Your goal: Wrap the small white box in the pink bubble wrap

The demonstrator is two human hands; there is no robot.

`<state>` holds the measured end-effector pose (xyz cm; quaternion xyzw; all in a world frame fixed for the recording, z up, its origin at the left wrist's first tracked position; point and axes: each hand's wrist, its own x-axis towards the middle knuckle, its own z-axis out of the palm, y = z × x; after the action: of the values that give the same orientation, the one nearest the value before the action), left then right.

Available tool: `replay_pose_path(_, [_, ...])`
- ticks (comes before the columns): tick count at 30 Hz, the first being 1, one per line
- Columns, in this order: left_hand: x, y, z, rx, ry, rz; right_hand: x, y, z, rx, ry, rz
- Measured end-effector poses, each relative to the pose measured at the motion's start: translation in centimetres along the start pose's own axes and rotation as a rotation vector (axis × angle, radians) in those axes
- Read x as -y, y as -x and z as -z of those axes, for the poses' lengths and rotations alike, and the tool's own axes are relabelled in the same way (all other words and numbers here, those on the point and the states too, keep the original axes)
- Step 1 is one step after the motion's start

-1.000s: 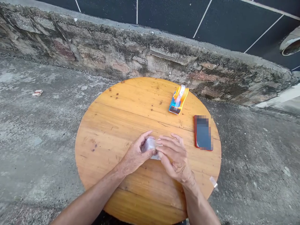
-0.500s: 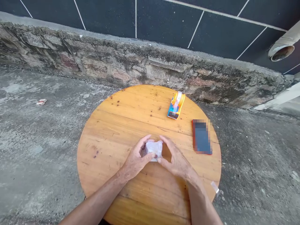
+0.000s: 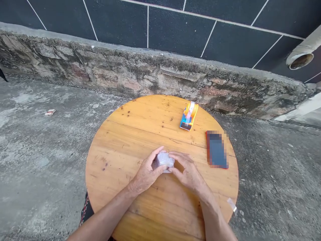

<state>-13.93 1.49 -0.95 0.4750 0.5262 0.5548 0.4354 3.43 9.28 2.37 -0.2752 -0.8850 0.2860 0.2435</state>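
Note:
A small box-shaped packet in translucent, whitish plastic wrap (image 3: 165,160) rests at the near middle of the round wooden table (image 3: 120,150). My left hand (image 3: 149,167) curls around its left side, thumb pressed on the near face. From the other side, my right hand (image 3: 184,167) grips the right edge of the wrap between thumb and fingers. What is inside the wrap cannot be made out.
An orange and blue tape dispenser (image 3: 189,115) stands at the table's far right. Nearer on the right lies a red-edged phone (image 3: 217,150), partly blurred. A strip of clear tape (image 3: 232,206) hangs at the right rim. Behind runs a low stone ledge (image 3: 120,72).
My right fingers have closed in from above onto the packet's right end, where they stood apart before. The view has shifted slightly, so the table sits a little lower and further right.

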Motion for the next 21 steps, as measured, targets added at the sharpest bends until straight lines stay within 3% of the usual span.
replay_pose_path(7, [-0.6, 0.0, -0.4, -0.023, 0.15, 0.11, 0.4, 0.2, 0.3, 0.085, -0.133, -0.089])
replay_pose_path(13, [-1.0, 0.6, -0.1, -0.024, -0.126, 0.09, -0.7, 0.3, -0.2, 0.043, -0.216, -0.312])
replay_pose_path(17, [-1.5, 0.8, 1.1, -0.144, -0.275, 0.0, -1.0, 0.2, -0.2, 0.008, -0.234, -0.323])
replay_pose_path(21, [-2.3, 0.9, 2.5, -0.1, -0.417, -0.033, -0.8, 0.4, 0.8, 0.118, -0.21, -0.298])
